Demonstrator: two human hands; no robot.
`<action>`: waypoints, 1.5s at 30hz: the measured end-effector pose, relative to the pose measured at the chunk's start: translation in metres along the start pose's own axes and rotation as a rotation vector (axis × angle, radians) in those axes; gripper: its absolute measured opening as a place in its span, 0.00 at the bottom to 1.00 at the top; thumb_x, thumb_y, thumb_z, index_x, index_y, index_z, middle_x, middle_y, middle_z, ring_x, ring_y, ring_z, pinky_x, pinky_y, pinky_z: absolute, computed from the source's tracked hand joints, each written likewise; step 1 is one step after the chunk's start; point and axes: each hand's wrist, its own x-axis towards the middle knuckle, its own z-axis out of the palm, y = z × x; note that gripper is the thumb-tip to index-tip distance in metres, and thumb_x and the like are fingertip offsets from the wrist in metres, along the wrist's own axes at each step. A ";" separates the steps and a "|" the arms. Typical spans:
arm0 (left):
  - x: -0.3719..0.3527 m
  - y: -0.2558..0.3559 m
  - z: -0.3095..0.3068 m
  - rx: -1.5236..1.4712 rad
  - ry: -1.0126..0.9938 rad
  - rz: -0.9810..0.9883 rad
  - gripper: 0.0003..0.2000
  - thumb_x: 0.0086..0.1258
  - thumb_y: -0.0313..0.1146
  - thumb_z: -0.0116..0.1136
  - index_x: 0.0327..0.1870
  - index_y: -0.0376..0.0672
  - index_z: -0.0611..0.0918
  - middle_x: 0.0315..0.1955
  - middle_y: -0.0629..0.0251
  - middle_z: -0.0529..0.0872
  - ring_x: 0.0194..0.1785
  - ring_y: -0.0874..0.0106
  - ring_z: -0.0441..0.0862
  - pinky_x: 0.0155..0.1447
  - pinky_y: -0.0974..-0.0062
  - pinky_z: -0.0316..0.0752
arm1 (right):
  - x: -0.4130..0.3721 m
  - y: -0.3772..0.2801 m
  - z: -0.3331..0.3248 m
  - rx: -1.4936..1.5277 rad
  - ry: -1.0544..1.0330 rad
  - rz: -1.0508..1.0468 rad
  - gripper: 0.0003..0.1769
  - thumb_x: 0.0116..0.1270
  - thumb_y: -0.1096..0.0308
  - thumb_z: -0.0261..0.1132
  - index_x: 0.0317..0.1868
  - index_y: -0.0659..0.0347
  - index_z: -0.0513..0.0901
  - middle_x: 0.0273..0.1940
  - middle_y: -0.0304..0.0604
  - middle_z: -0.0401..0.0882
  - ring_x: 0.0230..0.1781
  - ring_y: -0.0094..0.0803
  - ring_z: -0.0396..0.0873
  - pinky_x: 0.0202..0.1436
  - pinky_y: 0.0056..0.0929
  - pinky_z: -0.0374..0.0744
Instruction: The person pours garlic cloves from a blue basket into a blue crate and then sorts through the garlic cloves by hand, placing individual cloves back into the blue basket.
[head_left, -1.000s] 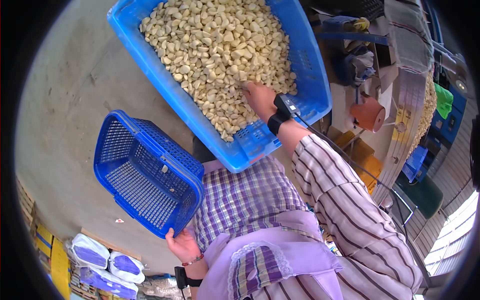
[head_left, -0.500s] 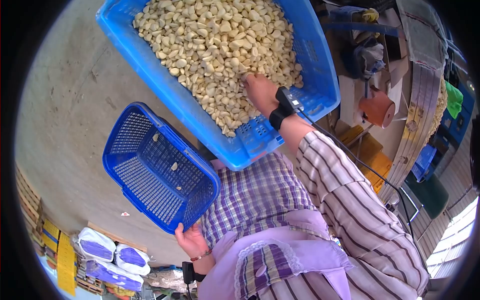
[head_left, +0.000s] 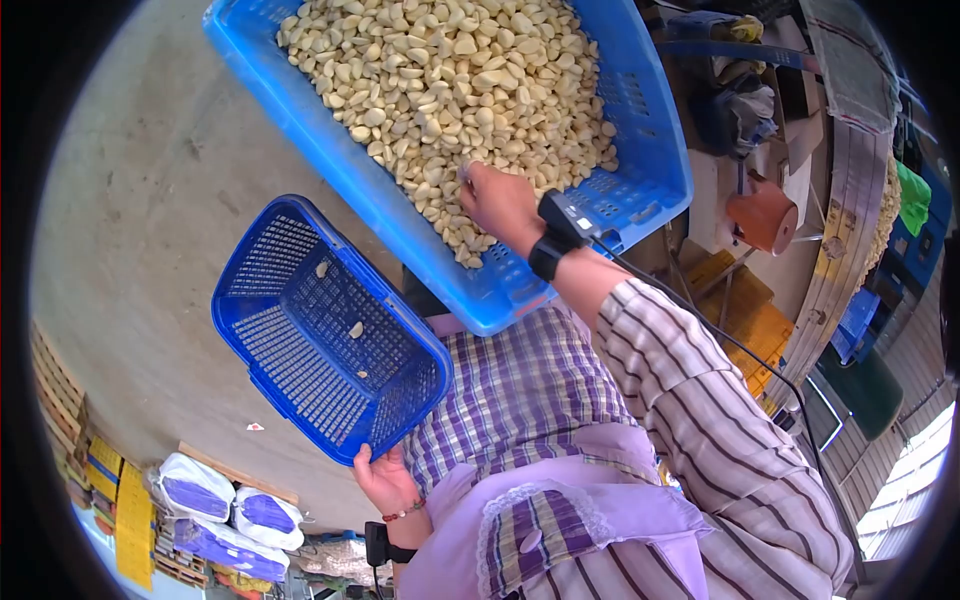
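My right hand (head_left: 503, 205) reaches over the near short side of the crate, fingers drawn together and tips touching the near part of the heap; I can't make out whether a clove is pinched between them. The pale peeled cloves (head_left: 460, 80), garlic by the look of them, lie right at my fingertips. I judge each one light and firm, smooth enough to slip and easily bruised, so a gentle pinch across its broad sides should suit better than a squeeze at the points.

My left hand (head_left: 388, 482) grips the basket (head_left: 285, 345) by its near corner, thumb on the rim. The basket looks light and slightly flexible, and that corner probably gives decent hold while it carries so little: I see only a few scattered pale pieces (head_left: 356, 329) inside. What supports its far end is hidden.

The light blue crate (head_left: 650, 130) is just beside the basket, heaped with cloves that run up its long left side, while perforated plastic shows bare along the near and right sides. Loaded so, it must be heavy and stiff. Farther out, the concrete floor (head_left: 130, 250) stretches left, with white-and-purple wrapped bundles (head_left: 200, 490) well apart from me.
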 end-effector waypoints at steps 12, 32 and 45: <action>0.000 0.005 0.005 0.084 -0.029 0.026 0.18 0.68 0.30 0.54 0.57 0.35 0.74 0.49 0.58 0.83 0.45 0.70 0.83 0.43 0.75 0.84 | 0.021 -0.008 0.030 -0.210 0.068 -0.117 0.05 0.63 0.72 0.56 0.36 0.61 0.78 0.32 0.54 0.81 0.31 0.48 0.84 0.31 0.43 0.81; 0.011 -0.005 -0.003 0.049 -0.075 0.036 0.23 0.65 0.28 0.52 0.62 0.32 0.70 0.55 0.53 0.79 0.48 0.66 0.83 0.47 0.69 0.84 | -0.094 -0.128 -0.071 0.543 0.156 -0.372 0.13 0.62 0.73 0.61 0.48 0.56 0.80 0.43 0.46 0.81 0.34 0.43 0.83 0.29 0.37 0.83; 0.000 -0.010 0.012 -0.020 -0.030 0.003 0.22 0.66 0.29 0.53 0.60 0.30 0.71 0.52 0.53 0.82 0.45 0.65 0.85 0.46 0.69 0.84 | 0.049 0.082 -0.074 0.040 0.341 0.132 0.15 0.60 0.67 0.67 0.46 0.64 0.80 0.45 0.57 0.78 0.50 0.53 0.76 0.54 0.46 0.76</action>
